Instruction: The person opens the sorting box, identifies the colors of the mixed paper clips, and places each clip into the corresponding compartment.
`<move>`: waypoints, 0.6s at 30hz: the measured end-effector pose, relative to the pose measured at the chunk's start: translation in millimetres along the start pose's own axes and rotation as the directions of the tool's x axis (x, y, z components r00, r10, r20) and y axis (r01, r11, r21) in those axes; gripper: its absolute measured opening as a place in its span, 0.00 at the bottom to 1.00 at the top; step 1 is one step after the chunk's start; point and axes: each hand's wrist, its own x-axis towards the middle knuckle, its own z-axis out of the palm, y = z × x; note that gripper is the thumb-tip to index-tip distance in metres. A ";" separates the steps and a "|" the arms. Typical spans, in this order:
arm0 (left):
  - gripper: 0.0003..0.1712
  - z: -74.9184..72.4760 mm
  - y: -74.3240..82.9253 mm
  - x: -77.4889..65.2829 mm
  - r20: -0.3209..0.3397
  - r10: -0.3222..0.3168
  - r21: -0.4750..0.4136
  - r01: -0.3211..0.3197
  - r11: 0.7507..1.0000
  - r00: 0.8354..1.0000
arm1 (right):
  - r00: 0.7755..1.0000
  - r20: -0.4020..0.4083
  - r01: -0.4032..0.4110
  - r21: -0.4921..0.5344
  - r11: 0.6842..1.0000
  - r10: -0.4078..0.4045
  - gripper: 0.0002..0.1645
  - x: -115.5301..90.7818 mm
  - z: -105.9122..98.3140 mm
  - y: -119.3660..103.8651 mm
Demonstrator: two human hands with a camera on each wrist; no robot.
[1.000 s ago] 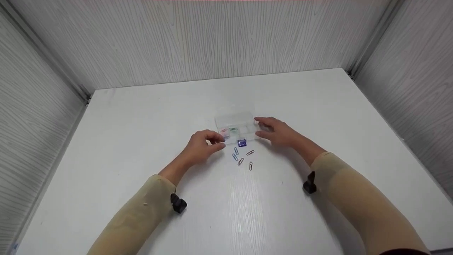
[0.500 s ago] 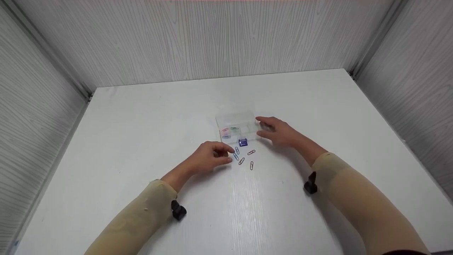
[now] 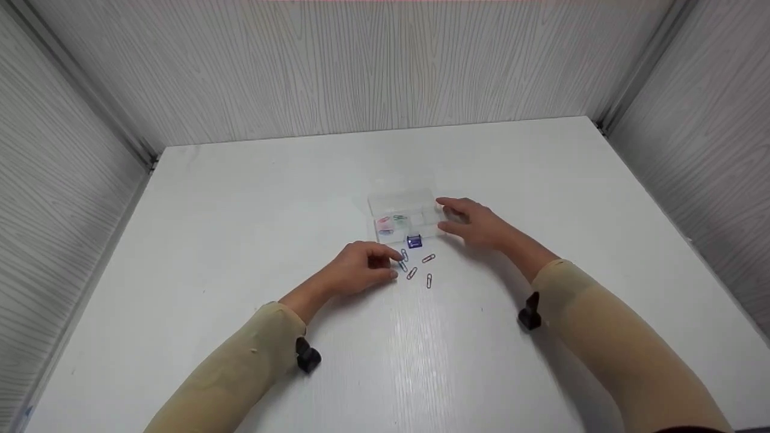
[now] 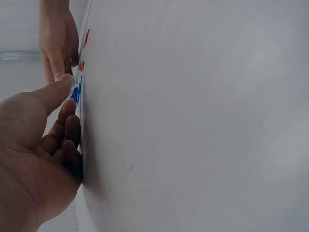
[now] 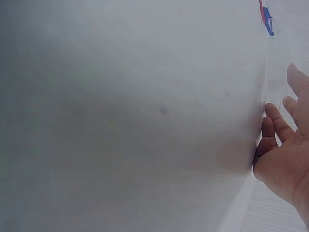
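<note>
Clear plastic box (image 3: 426,230) noted in the head view, on the white table (image 3: 373,373) ahead of you. At its 9 o'clock end you have a pink clip (image 3: 384,220) and an inner blue clip (image 3: 386,232); a green clip (image 3: 399,218) is just beside them at 10 o'clock. At 6 o'clock a purple catch (image 3: 414,241) is on the front edge. Beyond it, towards you, two loose blue clips (image 3: 404,255) and three loose red clips (image 3: 428,258) lie on the table. Your left hand (image 3: 360,268) is at 7 to 8 o'clock of the box, forefinger tip at the blue pair, thumb and forefinger apart: no grasp seen, contact not confirmed. Your right hand (image 3: 475,224) is at 3 o'clock, thumb and forefinger at the box's end; whether they pinch it cannot be told.

Left wrist view: your left hand fills 8 o'clock, a gap between thumb and fingertips, with blue showing beyond. Your right hand is at 10 o'clock, near two red clips.

Right wrist view: your right hand is at 3 to 4 o'clock, fingers loosely bent beside the clear plastic. The catch shows at 2 o'clock.
</note>
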 end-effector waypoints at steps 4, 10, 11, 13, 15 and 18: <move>0.17 1.9 0.0 0.8 -0.005 0.007 0.035 -0.006 0.999 1.000 | 1.000 0.004 0.002 -0.007 1.000 -0.002 0.42 0.4 -0.3 1.7; 0.17 3.5 0.0 1.7 -0.009 0.010 0.080 -0.009 0.997 1.000 | 1.000 0.005 0.018 -0.004 1.000 -0.018 0.42 1.2 0.1 2.8; 0.17 3.7 -0.1 1.8 -0.009 0.012 0.085 -0.011 0.996 1.000 | 1.000 0.004 0.022 -0.003 1.000 -0.022 0.42 1.4 0.2 3.2; 0.17 3.9 -0.4 2.1 -0.012 0.017 0.094 -0.016 0.995 1.000 | 1.000 0.002 0.027 -0.001 1.000 -0.027 0.42 2.1 0.5 3.9; 0.16 4.0 -0.8 2.1 -0.012 0.021 0.099 -0.020 0.995 1.000 | 1.000 0.002 0.025 0.001 1.000 -0.025 0.42 2.5 0.8 4.5; 0.16 4.0 -1.3 1.8 -0.013 0.030 0.101 -0.028 0.994 0.999 | 1.000 0.002 0.024 0.007 1.000 -0.024 0.42 2.4 0.9 4.1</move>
